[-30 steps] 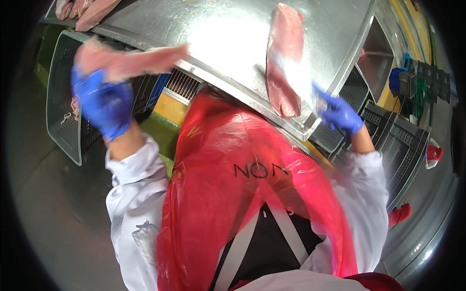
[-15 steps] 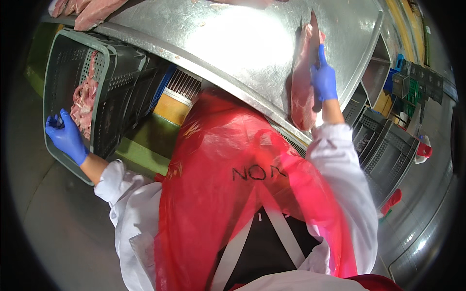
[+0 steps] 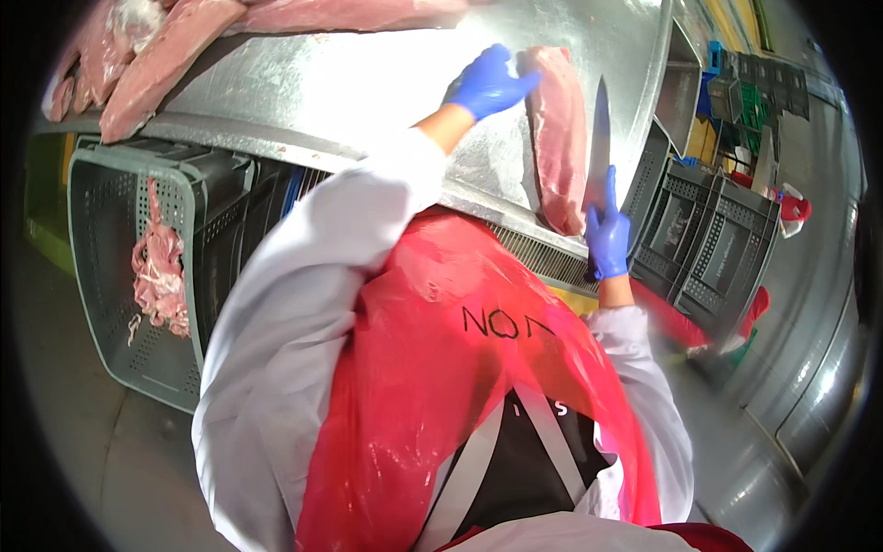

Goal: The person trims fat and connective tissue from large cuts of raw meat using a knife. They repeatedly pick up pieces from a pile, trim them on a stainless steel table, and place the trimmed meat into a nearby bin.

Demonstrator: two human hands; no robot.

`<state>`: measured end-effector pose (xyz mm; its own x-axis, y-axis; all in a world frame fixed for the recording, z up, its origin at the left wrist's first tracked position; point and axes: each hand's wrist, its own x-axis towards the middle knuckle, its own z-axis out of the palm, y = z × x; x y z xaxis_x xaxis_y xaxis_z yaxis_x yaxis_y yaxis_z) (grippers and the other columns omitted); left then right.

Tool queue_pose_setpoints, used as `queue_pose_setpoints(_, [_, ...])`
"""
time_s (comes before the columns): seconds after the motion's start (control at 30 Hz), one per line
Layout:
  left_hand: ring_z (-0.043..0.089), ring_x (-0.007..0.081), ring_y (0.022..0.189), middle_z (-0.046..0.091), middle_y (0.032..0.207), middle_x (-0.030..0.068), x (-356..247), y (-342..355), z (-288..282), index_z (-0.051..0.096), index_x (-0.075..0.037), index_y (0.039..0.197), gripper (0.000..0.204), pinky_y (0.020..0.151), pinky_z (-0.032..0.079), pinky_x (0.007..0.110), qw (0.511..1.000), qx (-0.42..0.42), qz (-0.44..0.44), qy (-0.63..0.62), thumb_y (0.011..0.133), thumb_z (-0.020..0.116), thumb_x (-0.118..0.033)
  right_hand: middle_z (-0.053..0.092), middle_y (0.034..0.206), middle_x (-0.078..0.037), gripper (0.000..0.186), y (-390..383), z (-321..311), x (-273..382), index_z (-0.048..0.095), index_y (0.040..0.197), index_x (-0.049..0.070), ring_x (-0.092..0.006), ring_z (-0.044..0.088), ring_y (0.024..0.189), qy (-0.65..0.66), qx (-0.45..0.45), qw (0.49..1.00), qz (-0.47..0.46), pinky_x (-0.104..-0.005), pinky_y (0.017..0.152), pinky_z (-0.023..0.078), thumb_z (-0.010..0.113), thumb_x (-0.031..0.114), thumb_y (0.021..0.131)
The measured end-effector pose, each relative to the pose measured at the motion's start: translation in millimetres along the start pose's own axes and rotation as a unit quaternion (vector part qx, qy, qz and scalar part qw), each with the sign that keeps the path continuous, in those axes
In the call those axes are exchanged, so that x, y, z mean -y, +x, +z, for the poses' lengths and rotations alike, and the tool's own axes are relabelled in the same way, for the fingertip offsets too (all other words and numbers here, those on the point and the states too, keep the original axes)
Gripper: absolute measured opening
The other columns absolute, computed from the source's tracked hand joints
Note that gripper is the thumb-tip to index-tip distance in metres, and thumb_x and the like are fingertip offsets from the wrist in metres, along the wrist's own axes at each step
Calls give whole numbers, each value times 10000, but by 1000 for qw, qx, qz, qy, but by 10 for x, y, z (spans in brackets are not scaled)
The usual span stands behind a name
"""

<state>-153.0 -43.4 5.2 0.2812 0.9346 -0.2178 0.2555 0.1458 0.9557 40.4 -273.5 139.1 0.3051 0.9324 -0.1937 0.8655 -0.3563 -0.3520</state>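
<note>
Two hands: both in blue gloves, both now up at the steel worktop, either side of one long cut of meat.
Left hand: fingers spread flat, resting on the far end of that cut, just to its left; it grips nothing. Half a second ago it was down at the grey crate, away from the worktop.
Right hand: closed round the handle of a knife, at the near end of the cut, right of it.
Knife: blade points away from the person and lies along the right edge of the cut, touching or just beside it; I cannot tell which.
Cut of meat: pink, lengthwise on the worktop, its near end at the worktop's front edge.
What changed: the left arm has swung across from the crate to pin the cut, while the knife hand has stayed beside it. Judged from that, the trimming dropped off is done with and the next slice along this piece is being set up.
Grey crate: left of the cut and below the worktop, with pale meat scraps inside.
More cuts: piled at the worktop's far left, well apart from the held one.
Dark crates: stacked right of the cut, below the worktop.
</note>
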Motion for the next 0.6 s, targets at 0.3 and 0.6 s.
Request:
queue_pose_setpoints(0.3, [715,312,875,735,889,202,457,575,538,732,29,939,438,799,533,392,986,-26,-87,-138,832,674,-391,715,967,-247,790,1311,395,397,223,1614,280,-424,704,799,-31,-44,998,-44,-475,718,551,594,129,933])
queue_pose_setpoints(0.6, [691,236,841,729,925,162,354,618,535,700,90,1055,380,737,528,350,988,41,-88,-117,859,651,-233,633,1310,-220,773,1844,568,580,264,1600,285,-407,695,995,-48,-22,996,-77,-470,846,563,592,116,920])
